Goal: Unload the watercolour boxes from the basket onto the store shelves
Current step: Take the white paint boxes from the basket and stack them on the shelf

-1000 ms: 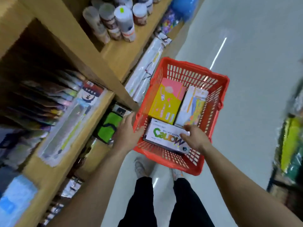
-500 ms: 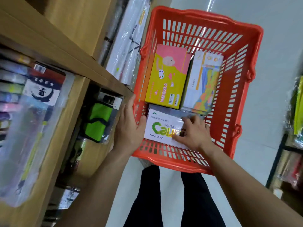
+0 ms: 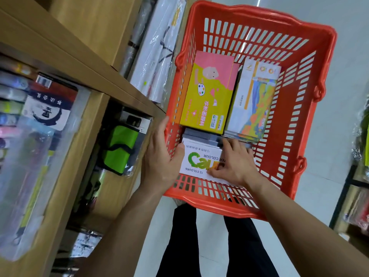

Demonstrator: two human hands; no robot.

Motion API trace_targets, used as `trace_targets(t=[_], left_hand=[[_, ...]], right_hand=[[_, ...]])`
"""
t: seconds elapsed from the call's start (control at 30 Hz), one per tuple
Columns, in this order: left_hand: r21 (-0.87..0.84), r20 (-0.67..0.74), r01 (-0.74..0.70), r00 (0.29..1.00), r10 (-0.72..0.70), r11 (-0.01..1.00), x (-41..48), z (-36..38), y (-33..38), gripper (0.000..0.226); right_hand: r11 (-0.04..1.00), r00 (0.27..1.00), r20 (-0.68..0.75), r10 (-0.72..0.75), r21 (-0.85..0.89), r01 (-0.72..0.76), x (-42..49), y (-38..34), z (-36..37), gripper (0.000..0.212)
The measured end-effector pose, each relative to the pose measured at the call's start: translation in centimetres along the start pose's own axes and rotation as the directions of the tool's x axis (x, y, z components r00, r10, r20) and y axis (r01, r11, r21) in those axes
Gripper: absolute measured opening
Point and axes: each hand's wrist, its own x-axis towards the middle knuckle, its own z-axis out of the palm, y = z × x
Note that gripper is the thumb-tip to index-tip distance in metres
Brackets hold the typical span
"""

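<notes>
"White cardboard watercolour box: where?"
"Near end of red plastic basket, long axis crosswise; my right hand, nearer, pinches it; my left hand grips the basket wall."

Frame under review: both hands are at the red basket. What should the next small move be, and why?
Probably lift the white 12-colours box straight up out of the basket. The right hand pinches it, fingers over its far edge, thumb near its near edge, while the left hand grips the basket's side wall. Nothing lies on the box.
</notes>
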Motion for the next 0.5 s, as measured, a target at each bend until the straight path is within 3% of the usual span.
trace_targets(t=[0.13, 0.5], left_hand=[[-0.017, 0.013, 0.015, 1.000, -0.015, 1.000, 0.0, -0.1, 0.1, 0.068], [-0.050, 0.020, 0.005, 1.000, -0.004, 0.999, 0.0, 0.0, -0.2, 0.065]], right_hand=[[1.000, 1.000, 0.025, -0.007, -0.021, 0.008, 1.1, -0.2, -0.2, 0.113], [0.997, 0.997, 0.071, -0.004, -0.082, 0.010, 1.0, -0.5, -0.4, 0.129]])
